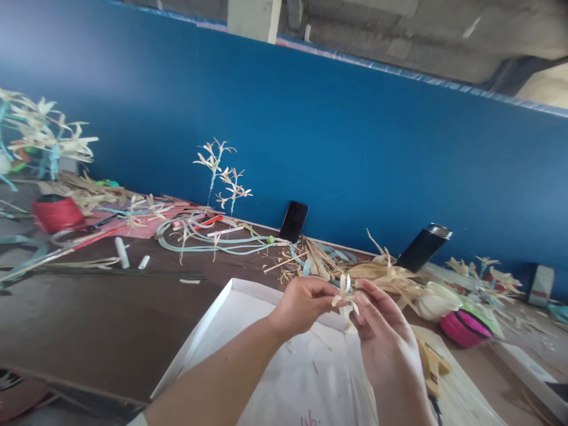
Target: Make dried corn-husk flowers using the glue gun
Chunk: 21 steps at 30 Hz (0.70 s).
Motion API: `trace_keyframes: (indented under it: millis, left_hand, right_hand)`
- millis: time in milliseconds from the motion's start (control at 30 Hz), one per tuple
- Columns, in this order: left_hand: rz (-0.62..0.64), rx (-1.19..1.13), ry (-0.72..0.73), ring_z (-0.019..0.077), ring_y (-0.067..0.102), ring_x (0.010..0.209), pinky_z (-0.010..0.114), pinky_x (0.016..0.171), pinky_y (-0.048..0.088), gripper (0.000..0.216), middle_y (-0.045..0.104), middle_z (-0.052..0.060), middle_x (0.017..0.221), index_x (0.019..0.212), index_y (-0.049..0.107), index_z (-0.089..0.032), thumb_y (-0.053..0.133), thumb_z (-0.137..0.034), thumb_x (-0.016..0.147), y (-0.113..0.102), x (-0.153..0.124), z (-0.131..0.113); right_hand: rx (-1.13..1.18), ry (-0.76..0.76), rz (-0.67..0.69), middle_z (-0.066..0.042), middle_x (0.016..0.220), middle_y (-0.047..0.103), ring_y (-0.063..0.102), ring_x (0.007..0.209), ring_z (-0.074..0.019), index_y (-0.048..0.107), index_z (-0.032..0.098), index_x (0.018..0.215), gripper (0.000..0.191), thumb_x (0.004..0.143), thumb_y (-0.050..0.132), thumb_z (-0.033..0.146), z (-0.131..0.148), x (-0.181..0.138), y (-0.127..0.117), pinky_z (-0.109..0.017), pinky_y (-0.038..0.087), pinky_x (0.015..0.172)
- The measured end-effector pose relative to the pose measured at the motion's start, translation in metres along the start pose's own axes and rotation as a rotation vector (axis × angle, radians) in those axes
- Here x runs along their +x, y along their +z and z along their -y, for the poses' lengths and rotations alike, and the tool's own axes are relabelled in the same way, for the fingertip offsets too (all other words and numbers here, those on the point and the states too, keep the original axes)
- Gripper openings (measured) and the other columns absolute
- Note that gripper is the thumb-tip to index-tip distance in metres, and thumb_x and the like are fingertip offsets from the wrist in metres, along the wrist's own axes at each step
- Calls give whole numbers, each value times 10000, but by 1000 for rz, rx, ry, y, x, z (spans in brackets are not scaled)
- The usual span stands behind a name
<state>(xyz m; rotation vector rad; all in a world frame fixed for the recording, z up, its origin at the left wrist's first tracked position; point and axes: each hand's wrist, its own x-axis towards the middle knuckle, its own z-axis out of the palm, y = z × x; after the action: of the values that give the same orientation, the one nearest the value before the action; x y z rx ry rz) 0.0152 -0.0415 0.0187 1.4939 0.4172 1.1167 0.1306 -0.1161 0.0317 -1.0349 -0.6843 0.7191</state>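
Observation:
Both my hands meet over a shallow white box [208, 328] at the table's near edge. My left hand [302, 305] pinches one side of a small pale straw flower [345, 296]. My right hand [384, 340] has its fingers closed on the flower's other side, palm turned toward me. The flower's thin petals stick up between the fingertips. Its stem end is hidden behind my fingers.
Straw strips [355, 269] pile up just beyond my hands. A black phone [293, 221] leans on the blue wall, a dark flask [423, 247] lies right of it. Finished straw flowers [222, 171] stand upright; light-blue strips [208, 239], a red spool [57, 213] and a pink pouch [464, 328] lie around.

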Motion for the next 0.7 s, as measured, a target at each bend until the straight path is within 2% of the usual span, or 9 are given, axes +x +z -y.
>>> trace_keyframes:
  millis: [200, 367, 433, 500, 600, 700]
  left_hand:
    - [-48, 55, -5, 119, 557, 668, 210, 609, 422, 145, 639, 36, 692, 698, 709, -132, 694, -276, 692, 0, 0, 0]
    - [-112, 68, -19, 122, 573, 676, 202, 611, 437, 105, 652, 25, 702, 715, 713, -151, 696, -248, 678, 0, 1, 4]
    - [-125, 63, -3, 121, 573, 672, 197, 605, 434, 92, 650, 22, 696, 710, 710, -150, 696, -233, 673, -1, 2, 6]
    - [-120, 62, 12, 118, 570, 667, 195, 603, 428, 77, 647, 19, 691, 710, 706, -147, 690, -213, 674, -2, 3, 7]
    - [-111, 79, 19, 119, 569, 681, 197, 628, 425, 62, 644, 20, 696, 708, 700, -142, 678, -193, 681, -4, 3, 6]
    - [-107, 116, 19, 121, 563, 693, 203, 653, 420, 67, 635, 22, 699, 694, 695, -137, 680, -202, 685, -5, 3, 3]
  right_hand:
    - [-10, -22, -7, 4, 743, 549, 434, 579, -79, 647, 194, 1027, 366, 692, 720, 322, -2, -2, 0, -217, 383, 527]
    - [6, -64, -149, -36, 1043, 577, 461, 616, -76, 621, 237, 1081, 363, 751, 655, 386, -4, -3, 0, -225, 407, 546]
    - [-17, -51, -182, -28, 1010, 586, 464, 614, -75, 615, 245, 1091, 384, 733, 677, 372, -6, -3, -1, -216, 402, 545]
    - [-58, -51, -159, -21, 969, 595, 461, 606, -73, 597, 252, 1121, 428, 716, 696, 348, -11, -4, -3, -213, 396, 550]
    - [-141, -62, -53, -11, 880, 605, 441, 572, -73, 586, 244, 1139, 440, 722, 692, 337, -20, -6, -5, -214, 376, 541]
    - [-230, -45, 45, 17, 682, 561, 419, 549, -81, 610, 220, 1094, 364, 760, 654, 357, -29, -7, -7, -210, 344, 520]
